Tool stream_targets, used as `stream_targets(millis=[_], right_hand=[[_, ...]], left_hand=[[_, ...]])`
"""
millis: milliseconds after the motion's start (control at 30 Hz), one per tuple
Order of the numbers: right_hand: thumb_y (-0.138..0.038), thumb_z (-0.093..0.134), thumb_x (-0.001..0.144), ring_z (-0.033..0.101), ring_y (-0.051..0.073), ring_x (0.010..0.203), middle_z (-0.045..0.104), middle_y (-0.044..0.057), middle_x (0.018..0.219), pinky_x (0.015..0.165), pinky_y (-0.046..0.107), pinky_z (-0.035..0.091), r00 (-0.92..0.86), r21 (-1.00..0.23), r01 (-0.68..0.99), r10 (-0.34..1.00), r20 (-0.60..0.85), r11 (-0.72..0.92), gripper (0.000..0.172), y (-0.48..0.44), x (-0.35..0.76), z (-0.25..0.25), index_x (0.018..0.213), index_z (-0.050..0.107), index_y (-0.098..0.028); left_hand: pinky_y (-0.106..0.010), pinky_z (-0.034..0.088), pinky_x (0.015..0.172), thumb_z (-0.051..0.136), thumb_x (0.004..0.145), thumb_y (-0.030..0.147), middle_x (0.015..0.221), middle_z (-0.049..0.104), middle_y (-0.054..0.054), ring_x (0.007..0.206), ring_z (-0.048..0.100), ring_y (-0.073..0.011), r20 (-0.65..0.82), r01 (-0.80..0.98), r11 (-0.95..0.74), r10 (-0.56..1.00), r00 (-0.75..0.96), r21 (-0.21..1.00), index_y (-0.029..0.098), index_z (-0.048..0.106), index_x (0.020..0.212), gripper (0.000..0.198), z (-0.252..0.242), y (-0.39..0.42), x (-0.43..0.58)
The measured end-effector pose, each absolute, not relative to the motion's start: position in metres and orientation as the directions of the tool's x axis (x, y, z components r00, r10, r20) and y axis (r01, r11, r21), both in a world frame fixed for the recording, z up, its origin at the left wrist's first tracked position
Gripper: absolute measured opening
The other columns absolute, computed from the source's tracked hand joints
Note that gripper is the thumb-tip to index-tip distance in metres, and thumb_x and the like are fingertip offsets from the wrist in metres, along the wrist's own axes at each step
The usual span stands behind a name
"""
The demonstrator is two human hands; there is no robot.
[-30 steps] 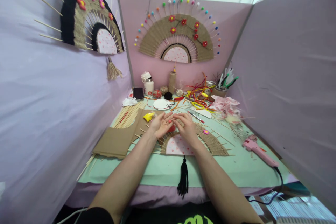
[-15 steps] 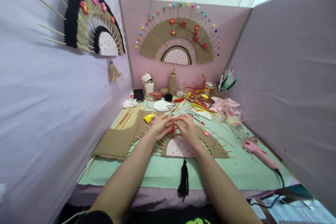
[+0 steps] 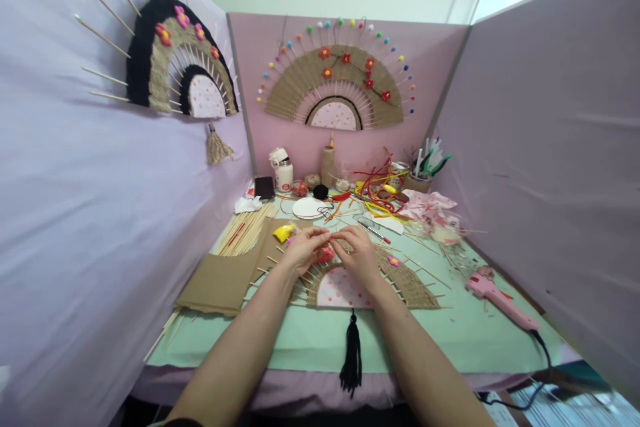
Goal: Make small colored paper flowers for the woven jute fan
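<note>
My left hand and my right hand meet above a half-round fan. Their fingertips are pinched together on a small piece of red clay, mostly hidden by the fingers. Below it, beside my left palm, is a larger red lump; whether the palm holds it, I cannot tell. The woven fan lies flat beneath both hands, with sticks poking out, a dotted white half-circle centre and a pink flower. From its lower edge hangs a black tassel.
Cardboard, bamboo sticks and a yellow packet lie left. A pink glue gun with a cord is at right. Behind are a pen, a white disc, coloured stems and a white bottle. Finished fans hang on the partitions.
The view has tilted up slightly, so things sit lower in the picture. My fingertips stay together, with small finger movements, and the red lump beneath shows more.
</note>
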State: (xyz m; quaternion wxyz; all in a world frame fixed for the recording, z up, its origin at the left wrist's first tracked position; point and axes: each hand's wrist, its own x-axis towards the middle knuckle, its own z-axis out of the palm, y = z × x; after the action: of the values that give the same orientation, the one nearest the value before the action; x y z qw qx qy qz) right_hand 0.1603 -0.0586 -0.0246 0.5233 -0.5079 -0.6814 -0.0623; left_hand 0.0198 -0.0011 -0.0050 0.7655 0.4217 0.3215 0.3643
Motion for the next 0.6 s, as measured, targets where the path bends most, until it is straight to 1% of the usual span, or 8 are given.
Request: stream_targets(millis=[67,167,267,400,467,533,567,600], right_hand=[[-0.024,0.059,0.085,0.058,0.020,0.084,0.065,0.005,0.084,0.081,0.037,0.043,0.048,-0.407,0.787,0.612,0.789,0.464,0.008,-0.0591,0.1603,-0.0238,0.085,0.066,-0.020],[-0.022,0.059,0.084,0.057,0.020,0.083,0.065,0.004,0.082,0.081,0.036,0.043,0.041,-0.378,0.805,0.594,0.804,0.457,0.006,-0.0587,0.1605,-0.0237,0.083,0.064,-0.021],[-0.021,0.057,0.084,0.056,0.019,0.082,0.064,0.004,0.081,0.079,0.035,0.043,0.028,-0.363,0.812,0.591,0.806,0.458,0.005,-0.0576,0.1608,-0.0247,0.082,0.062,-0.021],[-0.017,0.055,0.081,0.055,0.020,0.082,0.062,0.004,0.080,0.078,0.034,0.044,0.027,-0.373,0.821,0.624,0.781,0.432,0.006,-0.0574,0.1605,-0.0260,0.079,0.059,-0.021],[-0.015,0.055,0.076,0.054,0.021,0.081,0.060,0.004,0.078,0.076,0.034,0.043,0.047,-0.403,0.821,0.656,0.753,0.404,0.006,-0.0581,0.1594,-0.0258,0.076,0.057,-0.021],[-0.014,0.056,0.071,0.052,0.020,0.079,0.058,0.004,0.075,0.075,0.034,0.042,0.089,-0.470,0.798,0.697,0.712,0.378,0.007,-0.0594,0.1579,-0.0247,0.071,0.055,-0.021],[-0.014,0.056,0.068,0.051,0.020,0.077,0.057,0.003,0.073,0.074,0.033,0.042,0.124,-0.528,0.766,0.721,0.681,0.367,0.008,-0.0601,0.1574,-0.0237,0.068,0.054,-0.021],[-0.015,0.057,0.066,0.050,0.019,0.075,0.055,0.002,0.070,0.073,0.033,0.041,0.169,-0.612,0.706,0.754,0.634,0.357,0.008,-0.0608,0.1572,-0.0224,0.065,0.053,-0.021]], left_hand=[[-0.020,0.053,0.054,0.083,0.064,0.027,0.069,0.063,0.001,0.055,0.059,-0.0068,-0.178,-0.277,0.374,0.822,0.541,0.885,0.014,0.060,0.082,0.032,-0.0042,-0.0018,0.0191],[-0.022,0.054,0.055,0.082,0.065,0.028,0.072,0.065,-0.002,0.059,0.062,-0.0091,-0.182,-0.243,0.370,0.809,0.559,0.897,0.014,0.061,0.087,0.033,-0.0031,-0.0025,0.0184],[-0.024,0.054,0.056,0.083,0.062,0.026,0.071,0.066,-0.002,0.058,0.062,-0.0097,-0.177,-0.231,0.344,0.826,0.534,0.910,0.014,0.061,0.090,0.037,-0.0036,-0.0024,0.0188],[-0.024,0.052,0.057,0.086,0.057,0.028,0.067,0.066,-0.001,0.058,0.062,-0.0104,-0.142,-0.208,0.276,0.856,0.498,0.938,0.014,0.061,0.086,0.040,-0.0063,-0.0022,0.0214],[-0.023,0.050,0.057,0.086,0.054,0.031,0.064,0.065,-0.001,0.057,0.061,-0.0106,-0.117,-0.164,0.222,0.865,0.487,0.961,0.014,0.063,0.084,0.041,-0.0075,-0.0031,0.0234],[-0.022,0.048,0.057,0.086,0.053,0.032,0.063,0.065,-0.001,0.058,0.060,-0.0104,-0.073,-0.110,0.143,0.875,0.479,0.984,0.013,0.064,0.081,0.040,-0.0082,-0.0042,0.0259],[-0.022,0.047,0.057,0.086,0.052,0.031,0.063,0.065,-0.001,0.058,0.059,-0.0101,-0.048,-0.086,0.101,0.878,0.476,0.991,0.013,0.064,0.079,0.039,-0.0084,-0.0045,0.0270],[-0.021,0.045,0.057,0.086,0.051,0.030,0.063,0.066,-0.001,0.058,0.059,-0.0099,-0.025,-0.070,0.066,0.882,0.471,0.995,0.012,0.064,0.077,0.038,-0.0086,-0.0045,0.0279]])
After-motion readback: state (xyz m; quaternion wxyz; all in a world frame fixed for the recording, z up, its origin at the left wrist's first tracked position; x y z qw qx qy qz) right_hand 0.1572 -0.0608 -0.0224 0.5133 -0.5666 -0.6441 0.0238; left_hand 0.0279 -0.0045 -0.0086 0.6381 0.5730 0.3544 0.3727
